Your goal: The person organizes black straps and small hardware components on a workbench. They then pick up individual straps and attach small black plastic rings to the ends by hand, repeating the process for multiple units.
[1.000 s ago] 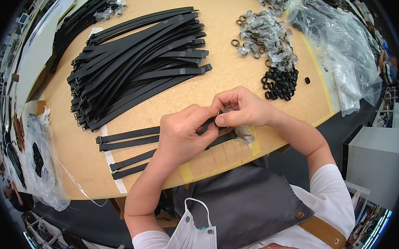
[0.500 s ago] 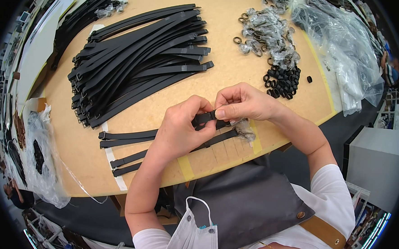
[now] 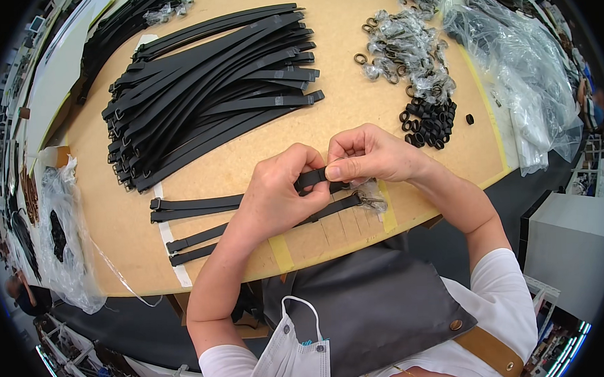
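Note:
Both hands meet over the near part of the table around one black strap (image 3: 308, 180). My left hand (image 3: 278, 190) is closed on the strap between thumb and fingers. My right hand (image 3: 365, 156) pinches the strap's end, where a dark band crosses it; its fingertips hide the exact grip. Below my hands lies a second black strap (image 3: 199, 238), running under my left forearm to a metal clasp (image 3: 367, 200) wrapped in clear plastic. Right of my right hand sits a heap of small black loops (image 3: 427, 124).
A large pile of black straps (image 3: 208, 91) covers the table's left half. Plastic-wrapped metal clasps and rings (image 3: 404, 46) lie at the far right, beside clear plastic bags (image 3: 522, 88). Yellow tape (image 3: 280, 255) and white tape (image 3: 176, 263) mark the table near its front edge.
Almost nothing differs; my fingers shift very slightly on the strap, and both hands stay in the same place.

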Available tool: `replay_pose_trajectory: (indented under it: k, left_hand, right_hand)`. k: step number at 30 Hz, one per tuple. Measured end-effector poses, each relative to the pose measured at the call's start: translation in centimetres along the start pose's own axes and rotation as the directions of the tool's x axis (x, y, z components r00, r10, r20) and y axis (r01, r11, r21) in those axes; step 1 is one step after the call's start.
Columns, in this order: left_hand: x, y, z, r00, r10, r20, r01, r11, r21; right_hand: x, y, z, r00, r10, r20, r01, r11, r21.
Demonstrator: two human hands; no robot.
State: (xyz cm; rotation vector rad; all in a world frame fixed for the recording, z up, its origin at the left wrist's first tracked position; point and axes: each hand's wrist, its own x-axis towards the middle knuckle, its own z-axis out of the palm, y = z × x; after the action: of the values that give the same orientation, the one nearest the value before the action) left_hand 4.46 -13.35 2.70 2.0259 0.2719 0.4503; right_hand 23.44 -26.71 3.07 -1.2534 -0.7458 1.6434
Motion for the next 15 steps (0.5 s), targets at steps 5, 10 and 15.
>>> replay_pose_trajectory:
  k: [5, 10, 15]
  left_hand:
    - [-0.07, -0.05, 0.09, 1.0, -0.012, 0.01, 0.012, 1.0, 0.008]
    - [-0.08, 0.15, 0.11, 1.0, -0.015, 0.019, 0.014, 1.0, 0.02]
    - [-0.04, 0.06, 0.21, 0.999, -0.009, 0.041, 0.008, 1.0, 0.008]
  right_hand:
    - [0.04, 0.03, 0.02, 1.0, -0.001, 0.001, 0.001, 1.0, -0.006]
    - [0.04, 0.1, 0.07, 1.0, -0.014, 0.01, 0.014, 1.0, -0.007]
    - [0.15, 0.14, 0.39, 0.999, -0.033, -0.009, 0.033, 0.999, -0.033]
